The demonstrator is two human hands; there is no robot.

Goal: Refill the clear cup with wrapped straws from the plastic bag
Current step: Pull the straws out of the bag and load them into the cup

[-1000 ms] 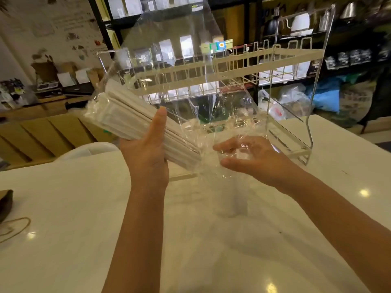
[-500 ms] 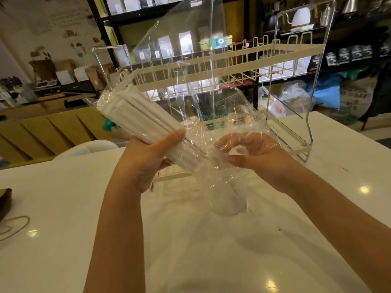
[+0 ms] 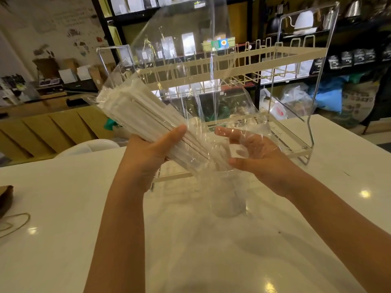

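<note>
The left hand (image 3: 148, 153) grips the bundle of straws (image 3: 148, 117) through the bag (image 3: 186, 66), its thumb lying along the near side of the bundle and its fingers curled under and behind it, out of sight. The straws are white and paper-wrapped, packed tight, and tilted: their upper ends point up and to the left, their lower ends slant down to the right toward the cup (image 3: 228, 193). The right hand (image 3: 251, 151) sits just beside those lower ends, inside or behind loose folds of the clear film; its fingers are bent and spread, thumb low and forefinger high with a gap between them, and whether they pinch the film cannot be told through the glare. The bag's open, empty part stands up above both hands as a wide clear sheet. The cup stands upright on the white table (image 3: 63, 240), directly below the lower ends of the straws and below the right hand; its rim is blurred by the film, so whether the straws touch it cannot be told. Behind the hands a cream wire rack (image 3: 243, 62) with clear side panels stands on the table. At the table's left edge lie a brown item (image 3: 5, 197) and a loop of cord (image 3: 14, 223).
</note>
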